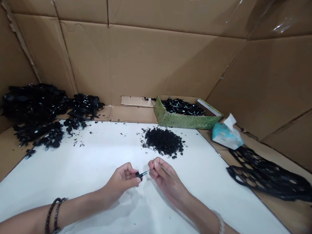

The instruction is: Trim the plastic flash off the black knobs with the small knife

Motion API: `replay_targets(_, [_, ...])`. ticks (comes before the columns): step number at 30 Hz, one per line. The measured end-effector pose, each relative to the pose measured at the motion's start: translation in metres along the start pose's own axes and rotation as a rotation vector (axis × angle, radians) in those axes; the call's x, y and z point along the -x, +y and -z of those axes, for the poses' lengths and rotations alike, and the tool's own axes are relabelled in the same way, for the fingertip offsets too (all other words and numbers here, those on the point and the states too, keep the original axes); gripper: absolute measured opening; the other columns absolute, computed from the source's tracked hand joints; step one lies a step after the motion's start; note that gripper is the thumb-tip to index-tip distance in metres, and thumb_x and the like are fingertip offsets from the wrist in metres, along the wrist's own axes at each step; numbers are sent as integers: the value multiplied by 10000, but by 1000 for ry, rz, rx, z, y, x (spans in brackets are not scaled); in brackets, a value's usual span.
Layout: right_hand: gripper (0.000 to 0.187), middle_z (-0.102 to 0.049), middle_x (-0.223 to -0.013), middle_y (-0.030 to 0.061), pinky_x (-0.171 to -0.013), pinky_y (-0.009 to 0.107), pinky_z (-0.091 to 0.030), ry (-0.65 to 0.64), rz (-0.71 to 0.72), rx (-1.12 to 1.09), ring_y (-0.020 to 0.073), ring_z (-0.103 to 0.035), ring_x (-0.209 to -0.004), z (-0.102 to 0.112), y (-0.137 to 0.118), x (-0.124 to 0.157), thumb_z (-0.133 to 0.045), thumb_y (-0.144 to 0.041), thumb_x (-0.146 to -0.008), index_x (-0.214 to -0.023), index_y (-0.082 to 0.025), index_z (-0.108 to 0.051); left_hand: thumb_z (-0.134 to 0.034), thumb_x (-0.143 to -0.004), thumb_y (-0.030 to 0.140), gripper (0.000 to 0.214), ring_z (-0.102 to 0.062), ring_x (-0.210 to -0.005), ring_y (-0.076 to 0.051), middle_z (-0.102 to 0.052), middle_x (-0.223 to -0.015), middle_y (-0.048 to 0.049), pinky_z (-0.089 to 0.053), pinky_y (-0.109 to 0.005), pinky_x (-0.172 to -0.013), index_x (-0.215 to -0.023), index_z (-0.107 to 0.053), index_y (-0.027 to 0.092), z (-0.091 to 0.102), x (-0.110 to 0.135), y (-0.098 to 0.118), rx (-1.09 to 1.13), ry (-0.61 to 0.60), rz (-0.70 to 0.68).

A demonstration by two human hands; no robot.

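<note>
My left hand [124,178] pinches a small black part [139,176] with metal pins between thumb and fingers, above the white tabletop. Facing it, my right hand [164,174] is closed on a thin metal tool [148,171], whose tip reaches to the pins of the black part. Whether the tip touches them, I cannot tell. The fingers cover most of the tool. Beyond both hands lies a heap of tiny black rings and bits [163,141].
A green box [183,121] full of black parts with metal pins stands at the back. Black piles [37,103] lie at the left. A tissue pack [226,136] and perforated black sheets [271,178] are at the right. Cardboard walls [174,64] enclose the white table [87,213].
</note>
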State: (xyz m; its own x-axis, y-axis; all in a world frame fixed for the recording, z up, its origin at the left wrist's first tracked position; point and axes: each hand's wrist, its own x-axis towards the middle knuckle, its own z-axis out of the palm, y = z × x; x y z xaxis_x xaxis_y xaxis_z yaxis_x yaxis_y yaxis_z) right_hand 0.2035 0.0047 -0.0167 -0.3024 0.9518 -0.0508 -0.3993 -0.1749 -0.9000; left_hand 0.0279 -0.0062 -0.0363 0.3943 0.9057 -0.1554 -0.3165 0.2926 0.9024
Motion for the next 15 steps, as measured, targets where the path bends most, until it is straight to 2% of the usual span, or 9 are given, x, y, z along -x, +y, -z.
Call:
replay_targets(5, [330,-430,-719,-22,-561,214,-297,-37,-55,-104,62,-356,-565,3,-3,-4,-707,-385,-725,-672,-162,-470,-731,-691,266,290,-511,-652,-94,-576,-655,28,-351,-215,-659,-758,-464,176,3,-1,-1,-14,-34,-10])
replay_targets(9, [317,-421,-715,-24,-553,211,-303,-21,-41,-138,61,-369,-564,10,-6,-8,-716,-350,-722,-663,-164,-467,-720,-704,243,281,-512,-673,-95,-596,-708,11,-351,-219,-670,-760,-453,178,5,-2,-2,3,-64,-10])
replay_targets(15, [286,-388,-707,-31,-533,198,-337,30,40,-210,55,-348,-550,29,-26,-15,-744,-242,-678,-650,-166,-470,-720,-691,239,274,-500,-670,-93,-611,-757,-5,-353,-221,-670,-751,-460,177,6,-3,-2,35,-17,10])
